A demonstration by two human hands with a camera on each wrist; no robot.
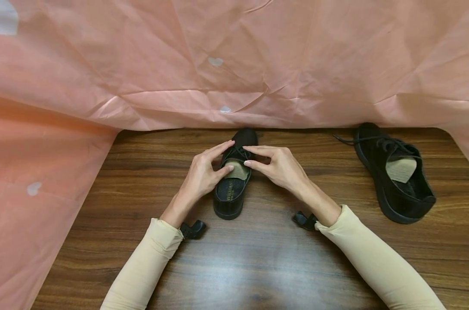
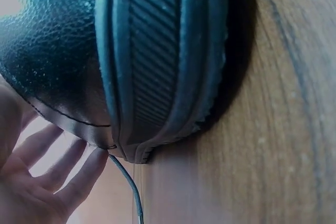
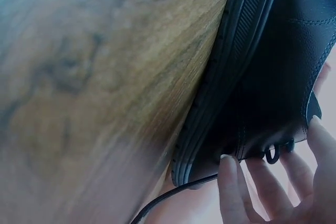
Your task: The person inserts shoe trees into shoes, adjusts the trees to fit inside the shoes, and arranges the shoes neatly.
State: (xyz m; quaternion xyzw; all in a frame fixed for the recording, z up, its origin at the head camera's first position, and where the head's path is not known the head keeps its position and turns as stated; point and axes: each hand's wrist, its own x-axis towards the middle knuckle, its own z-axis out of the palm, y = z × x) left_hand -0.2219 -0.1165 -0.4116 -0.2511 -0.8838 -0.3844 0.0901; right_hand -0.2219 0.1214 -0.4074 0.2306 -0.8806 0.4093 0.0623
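A black lace-up shoe (image 1: 228, 207) stands on the wooden surface, its toe pointing away from me. My left hand (image 1: 202, 173) is at its left side, the thumb at the beige tongue (image 1: 240, 171) and the longer fingers reaching the laces (image 1: 237, 152). From the right, my right hand (image 1: 284, 167) touches the lacing with its fingertips, its thumb at the opening's edge. The right wrist view has these fingers extended against the shoe's upper (image 3: 278, 72), beside a lace loop (image 3: 272, 155). The heel (image 2: 52, 61) covers part of my left hand in the left wrist view.
A second black shoe (image 1: 377, 172) lies at the right, one lace end trailing to its left. A pink sheet with pale hearts (image 1: 281, 64) hangs behind and to the left. Black wrist cameras sit under both sleeves. Brown wooden surface (image 1: 250, 258) extends toward me.
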